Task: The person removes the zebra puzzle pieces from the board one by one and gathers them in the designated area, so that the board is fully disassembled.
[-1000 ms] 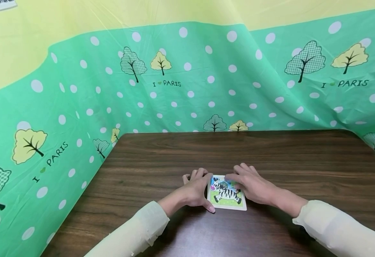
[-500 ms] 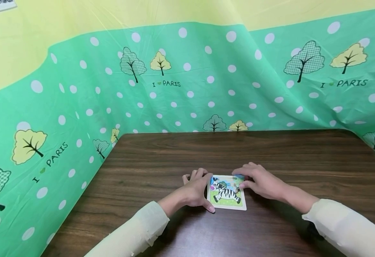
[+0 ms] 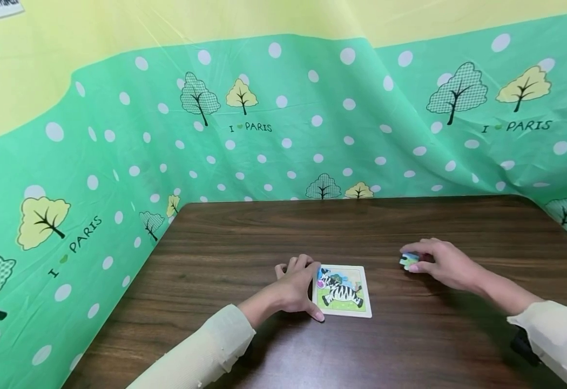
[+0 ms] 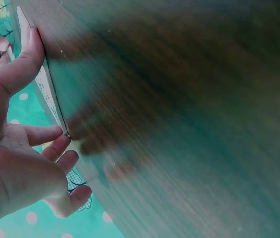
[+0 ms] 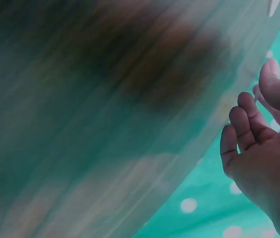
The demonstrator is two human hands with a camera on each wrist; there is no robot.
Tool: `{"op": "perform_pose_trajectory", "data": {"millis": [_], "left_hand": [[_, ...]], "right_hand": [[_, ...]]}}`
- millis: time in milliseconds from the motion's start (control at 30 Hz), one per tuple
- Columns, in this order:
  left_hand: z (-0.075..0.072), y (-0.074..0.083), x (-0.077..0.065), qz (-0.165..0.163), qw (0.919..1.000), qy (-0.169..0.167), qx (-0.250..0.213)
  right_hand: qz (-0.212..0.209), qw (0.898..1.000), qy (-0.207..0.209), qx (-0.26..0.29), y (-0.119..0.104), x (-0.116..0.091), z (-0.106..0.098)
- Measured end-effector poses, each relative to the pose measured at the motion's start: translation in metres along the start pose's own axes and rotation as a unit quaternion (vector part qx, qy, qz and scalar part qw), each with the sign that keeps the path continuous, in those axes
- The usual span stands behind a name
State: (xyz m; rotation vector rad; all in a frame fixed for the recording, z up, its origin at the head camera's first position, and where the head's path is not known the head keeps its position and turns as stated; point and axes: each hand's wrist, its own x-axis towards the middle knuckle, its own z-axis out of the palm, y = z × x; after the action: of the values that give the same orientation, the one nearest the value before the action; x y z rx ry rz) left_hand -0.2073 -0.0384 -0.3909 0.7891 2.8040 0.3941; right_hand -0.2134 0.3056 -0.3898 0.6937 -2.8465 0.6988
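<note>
A square zebra jigsaw puzzle (image 3: 343, 296) in a pale frame lies flat on the table. Its upper right corner shows a bare pale patch. My left hand (image 3: 292, 287) holds the puzzle's left side, thumb at the near corner and index finger at the far one. In the left wrist view, the other fingers of the left hand (image 4: 26, 163) spread beyond the frame's edge (image 4: 55, 106). Off to the right, my right hand (image 3: 451, 265) pinches a blue and green puzzle piece (image 3: 409, 261) between thumb and fingers, apart from the puzzle. The right wrist view mostly hides this piece behind the right hand (image 5: 266, 134).
The dark wood-grain table (image 3: 244, 232) extends around both hands. A green and yellow cloth (image 3: 264, 162) with dots and printed trees hangs behind the table and along its left side.
My right hand has moved off the puzzle to the right, taking a piece from its upper right corner. The left hand has stayed at the puzzle's left side.
</note>
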Motion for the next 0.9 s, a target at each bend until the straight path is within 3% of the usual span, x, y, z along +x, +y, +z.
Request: {"op": "perform_pose_trajectory", "data": {"millis": [300,667,900], "left_hand": [[0.001,-0.001,0.001,0.003,1.0000,0.005,-0.003],[0.001,-0.001,0.001,0.002,1.0000,0.002,-0.004],[0.000,0.000,0.000,0.000,1.0000,0.001,-0.002]], "right_hand": [[0.006,1.000,-0.020,0.001,0.019,-0.012,0.002],[0.004,0.999,-0.035,-0.035,0.014,-0.006,0.002],[0.013,1.000,-0.022,-0.010,-0.006,0.013,0.004]]}}
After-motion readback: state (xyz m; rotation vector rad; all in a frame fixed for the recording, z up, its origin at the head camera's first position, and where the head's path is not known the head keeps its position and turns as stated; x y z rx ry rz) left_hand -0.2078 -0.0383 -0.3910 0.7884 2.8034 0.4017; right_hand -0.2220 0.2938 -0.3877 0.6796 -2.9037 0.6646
